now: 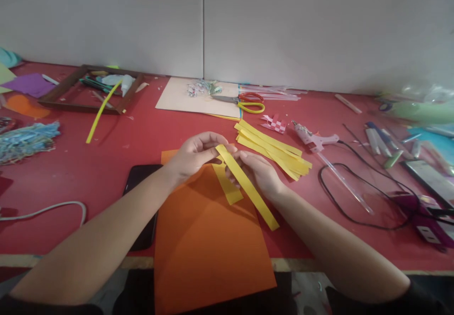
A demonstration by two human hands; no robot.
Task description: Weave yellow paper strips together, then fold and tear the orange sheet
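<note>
My left hand [198,154] pinches the upper end of a yellow paper strip [248,187] between thumb and fingers. On the other side, my right hand [260,170] has its fingers closed on the yellow paper near that same end. The long strip slants down to the right, its lower end loose. A second yellow length [229,189] hangs below the fingers; whether it joins the first I cannot tell. Beneath both hands lies an orange sheet [209,249], reaching past the table's front edge. A pile of yellow paper strips [271,149] rests just beyond my right hand.
Scissors [244,101] lie on a pale sheet [173,95] at the back. A pink glue gun [314,137] with a trailing black cord sits to the right, near a small woven pink paper piece [275,123]. A dark phone [142,178] and a brown frame [76,107] are at left.
</note>
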